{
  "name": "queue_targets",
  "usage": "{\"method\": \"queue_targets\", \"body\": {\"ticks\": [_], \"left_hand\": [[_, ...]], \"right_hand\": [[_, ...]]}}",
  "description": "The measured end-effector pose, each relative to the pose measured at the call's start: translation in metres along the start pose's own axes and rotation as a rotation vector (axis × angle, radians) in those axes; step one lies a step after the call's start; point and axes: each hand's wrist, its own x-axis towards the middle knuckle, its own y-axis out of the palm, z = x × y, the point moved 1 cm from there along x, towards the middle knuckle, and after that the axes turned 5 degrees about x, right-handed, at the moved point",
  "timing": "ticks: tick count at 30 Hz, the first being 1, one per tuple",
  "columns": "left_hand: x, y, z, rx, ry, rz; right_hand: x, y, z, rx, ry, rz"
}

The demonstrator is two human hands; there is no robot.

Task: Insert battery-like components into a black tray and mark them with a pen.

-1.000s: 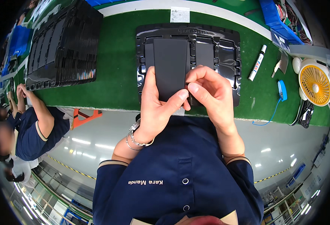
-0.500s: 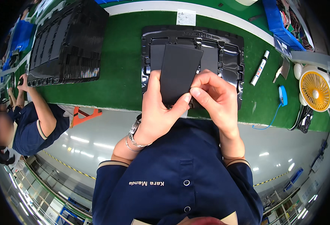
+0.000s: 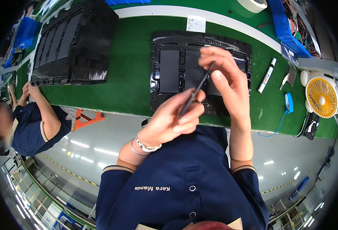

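Note:
A thin black rectangular panel (image 3: pixel 203 81) is seen nearly edge-on, tilted up to the right over the front of a black plastic tray. Its lower part is gripped in my left hand (image 3: pixel 176 115), between thumb and fingers. My right hand (image 3: pixel 233 82) is around the panel's upper end, thumb apart from the fingers; whether it touches the panel I cannot tell. Below lies the moulded tray (image 3: pixel 165 37) with long compartments. A flat black panel (image 3: pixel 169 71) fills its left compartment, and another dark panel (image 3: pixel 192 65) shows beside it, partly behind my hands.
A tall stack of black trays (image 3: pixel 88 50) stands at the left. To the right are a white marker (image 3: pixel 267 75), a blue strap (image 3: pixel 289 102) with a cord, a yellow-and-white fan (image 3: pixel 322 96) and a blue bin (image 3: pixel 291 32). Another person (image 3: pixel 34 126) works at the far left.
The panel has turned from showing its broad face to nearly edge-on. My left hand rolled with it, and my right hand left the panel's lower corner and moved up to its upper end.

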Motion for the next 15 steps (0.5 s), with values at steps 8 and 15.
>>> {"method": "queue_targets", "body": {"ticks": [8,15], "left_hand": [[0.002,-0.005,0.006,-0.342,-0.118,0.292],[-0.007,0.007,-0.011,0.621,0.598,-0.352]], "right_hand": [[0.003,0.008,-0.001,-0.072,0.031,-0.017],[-0.009,0.013,0.013,0.084,0.159,-0.031]]}}
